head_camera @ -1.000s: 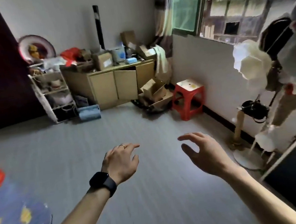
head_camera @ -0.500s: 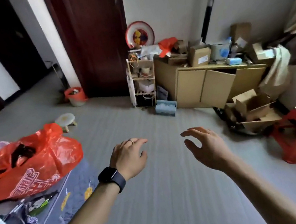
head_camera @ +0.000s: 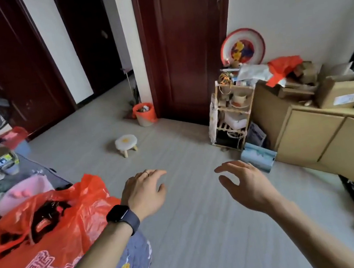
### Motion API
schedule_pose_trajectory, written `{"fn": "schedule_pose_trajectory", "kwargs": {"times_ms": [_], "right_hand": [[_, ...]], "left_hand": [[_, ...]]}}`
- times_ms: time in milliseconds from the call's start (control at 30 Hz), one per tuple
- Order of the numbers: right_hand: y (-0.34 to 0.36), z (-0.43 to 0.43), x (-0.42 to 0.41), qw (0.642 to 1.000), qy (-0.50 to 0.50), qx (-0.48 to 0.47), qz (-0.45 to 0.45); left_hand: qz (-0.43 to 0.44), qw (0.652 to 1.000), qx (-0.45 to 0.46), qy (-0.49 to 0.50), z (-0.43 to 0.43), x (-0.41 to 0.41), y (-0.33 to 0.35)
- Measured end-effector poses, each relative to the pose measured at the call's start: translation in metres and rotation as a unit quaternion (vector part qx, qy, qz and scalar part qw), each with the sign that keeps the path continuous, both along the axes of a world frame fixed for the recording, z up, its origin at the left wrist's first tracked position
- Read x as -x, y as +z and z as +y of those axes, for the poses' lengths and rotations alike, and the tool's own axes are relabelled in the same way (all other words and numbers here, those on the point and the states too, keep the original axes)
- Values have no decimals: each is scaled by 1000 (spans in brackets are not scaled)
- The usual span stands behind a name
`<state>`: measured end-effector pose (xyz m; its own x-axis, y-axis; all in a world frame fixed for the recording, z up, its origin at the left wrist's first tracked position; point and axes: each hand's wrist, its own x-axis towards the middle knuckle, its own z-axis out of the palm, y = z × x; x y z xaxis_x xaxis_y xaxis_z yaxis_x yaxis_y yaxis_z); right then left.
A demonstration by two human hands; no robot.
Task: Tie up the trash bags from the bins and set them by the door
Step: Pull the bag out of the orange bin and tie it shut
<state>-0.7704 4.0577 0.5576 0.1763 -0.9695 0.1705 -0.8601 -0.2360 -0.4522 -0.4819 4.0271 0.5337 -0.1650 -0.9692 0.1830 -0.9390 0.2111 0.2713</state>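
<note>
By the door [head_camera: 184,40], the orange-lined bin [head_camera: 145,115] stands full; left hand [head_camera: 144,192], right hand [head_camera: 246,183], each grip slack.

Both hands were held out over the grey floor [head_camera: 199,234], empty. The left hand [head_camera: 145,193] had a black watch [head_camera: 122,219] on its wrist and loosely spread fingers. The right hand [head_camera: 246,183] was turned palm inward, fingers relaxed. A red plastic bag [head_camera: 47,228] lay on the cluttered table at left, just beside the left forearm. An orange-lined bin [head_camera: 144,114] stood beside the dark door [head_camera: 186,39]. A small white stool [head_camera: 126,143] stood between the hands and the bin. A wooden rack [head_camera: 232,120] and a tan cabinet [head_camera: 310,135] stood at right.
</note>
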Motion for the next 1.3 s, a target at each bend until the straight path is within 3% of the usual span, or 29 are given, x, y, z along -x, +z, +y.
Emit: {"fn": "schedule_pose_trajectory", "kwargs": {"times_ms": [567, 867, 1300], "right_hand": [[-15, -460, -27, 996, 43, -55, -47], [-30, -723, -40, 990, 94, -84, -64], [-56, -1063, -141, 977, 152, -123, -85]], "left_hand": [[-40, 998, -45, 13, -447, -19, -13], [-56, 991, -96, 76, -665, -37, -30], [-35, 980, -134, 147, -966, -128, -57]]}}
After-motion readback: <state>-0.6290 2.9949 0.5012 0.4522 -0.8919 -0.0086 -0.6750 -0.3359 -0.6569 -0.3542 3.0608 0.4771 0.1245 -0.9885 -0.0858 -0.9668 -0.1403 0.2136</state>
